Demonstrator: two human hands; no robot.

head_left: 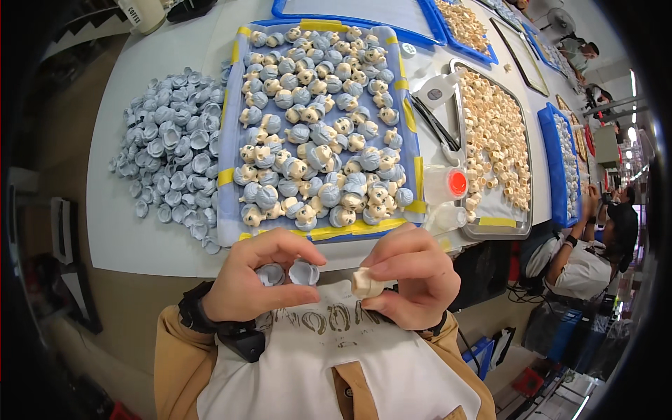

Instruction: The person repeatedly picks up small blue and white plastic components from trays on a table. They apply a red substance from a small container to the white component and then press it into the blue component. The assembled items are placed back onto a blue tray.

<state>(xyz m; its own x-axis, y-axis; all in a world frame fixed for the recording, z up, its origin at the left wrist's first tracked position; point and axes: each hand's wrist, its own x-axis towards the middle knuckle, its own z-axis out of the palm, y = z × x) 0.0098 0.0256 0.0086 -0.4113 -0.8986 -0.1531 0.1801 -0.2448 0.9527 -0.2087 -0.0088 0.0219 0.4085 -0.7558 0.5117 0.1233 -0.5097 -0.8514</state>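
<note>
My left hand (255,276) curls around two hollow blue-grey hair shells (304,272), one between thumb and fingertips, the other deeper in the palm. Between the thumb and fingers of my right hand (411,278) is a small cream doll-head piece (365,283), its hollow end turned toward the left hand. The two hands are apart, in front of the table's near edge. Just beyond them lies a blue-lined tray (232,203) edged with yellow tape, filled with small doll heads (322,157) wearing blue-grey hair.
Left of the tray spreads a pile of loose hair shells (168,147). To the right, a metal tray (526,203) holds cream pieces. Between the trays are tweezers (435,124) and a red-capped bottle (448,183). Another person (588,252) sits at the far right.
</note>
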